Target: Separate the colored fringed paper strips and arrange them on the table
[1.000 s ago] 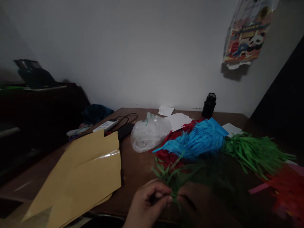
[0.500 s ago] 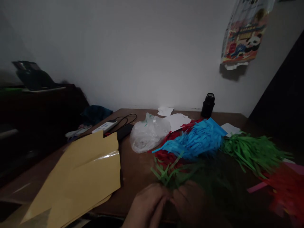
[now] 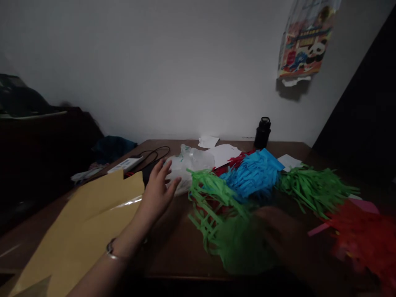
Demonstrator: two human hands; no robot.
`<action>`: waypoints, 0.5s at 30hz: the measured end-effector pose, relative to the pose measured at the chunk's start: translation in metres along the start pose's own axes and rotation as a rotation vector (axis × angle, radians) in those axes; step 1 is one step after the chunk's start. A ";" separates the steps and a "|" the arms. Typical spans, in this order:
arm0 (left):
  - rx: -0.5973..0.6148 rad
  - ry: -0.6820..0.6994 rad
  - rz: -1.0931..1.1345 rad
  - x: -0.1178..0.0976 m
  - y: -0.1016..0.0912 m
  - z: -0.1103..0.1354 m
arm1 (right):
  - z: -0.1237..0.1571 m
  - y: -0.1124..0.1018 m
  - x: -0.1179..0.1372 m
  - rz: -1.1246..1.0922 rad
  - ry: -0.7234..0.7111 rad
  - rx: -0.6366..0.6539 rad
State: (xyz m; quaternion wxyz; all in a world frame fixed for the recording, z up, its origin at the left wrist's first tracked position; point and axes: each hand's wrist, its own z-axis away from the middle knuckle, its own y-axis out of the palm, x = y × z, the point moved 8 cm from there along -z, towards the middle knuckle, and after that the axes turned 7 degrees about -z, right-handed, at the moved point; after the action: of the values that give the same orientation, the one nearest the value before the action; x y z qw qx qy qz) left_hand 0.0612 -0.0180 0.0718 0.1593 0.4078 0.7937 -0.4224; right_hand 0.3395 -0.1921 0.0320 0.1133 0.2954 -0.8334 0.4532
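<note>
My left hand is raised with its fingers spread, in front of a translucent plastic bag; nothing is in it. Dark and smeared by motion, my right hand is at the right side of a green fringed paper strip. Whether its fingers grip the strip cannot be made out. The strip's near part is blurred, and its far end lies by the bag. Behind it is a blue fringed paper bundle, with red fringed paper partly hidden underneath.
Brown card sheets cover the left of the desk. Another green fringed bundle and a red one lie at the right. A black bottle stands near the wall. White papers and a white power strip lie farther back.
My hands, earlier together at the near desk edge, have come apart. The left rose leftward and opened; the right moved right. The green strip now stretches farther over the desk, covering some red fringe.
</note>
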 end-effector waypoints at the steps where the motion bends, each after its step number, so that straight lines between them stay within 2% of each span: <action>1: 0.003 0.080 -0.090 -0.007 0.003 0.008 | 0.007 0.010 0.003 -0.020 -0.025 0.120; 2: 0.042 0.178 -0.146 -0.020 0.009 0.021 | 0.015 0.019 0.008 -0.030 -0.057 0.229; 3: 0.151 0.287 -0.141 -0.038 0.021 0.040 | 0.021 0.027 0.014 -0.029 -0.091 0.313; 5: 0.496 0.537 -0.060 -0.082 0.050 0.089 | 0.029 0.038 0.022 -0.027 -0.130 0.425; 7: 0.892 0.760 0.022 -0.120 0.074 0.141 | 0.032 0.045 0.022 -0.045 -0.117 0.465; 8: 0.983 0.794 0.031 -0.131 0.081 0.154 | 0.033 0.047 0.021 -0.057 -0.105 0.469; 9: 1.031 0.795 0.009 -0.135 0.088 0.158 | 0.035 0.050 0.018 -0.062 -0.099 0.467; 11: 0.995 0.735 -0.110 -0.128 0.101 0.146 | 0.040 0.053 0.014 -0.038 -0.156 0.435; 15: 0.858 0.647 -0.369 -0.089 0.120 0.101 | 0.066 0.055 0.018 0.079 -0.446 0.255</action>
State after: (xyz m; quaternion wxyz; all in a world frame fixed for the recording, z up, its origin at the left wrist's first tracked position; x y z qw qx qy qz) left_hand 0.2001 -0.1070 0.0002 -0.3484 0.3991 0.6175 -0.5814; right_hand 0.2981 -0.2309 -0.0348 -0.1290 0.3673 -0.7848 0.4822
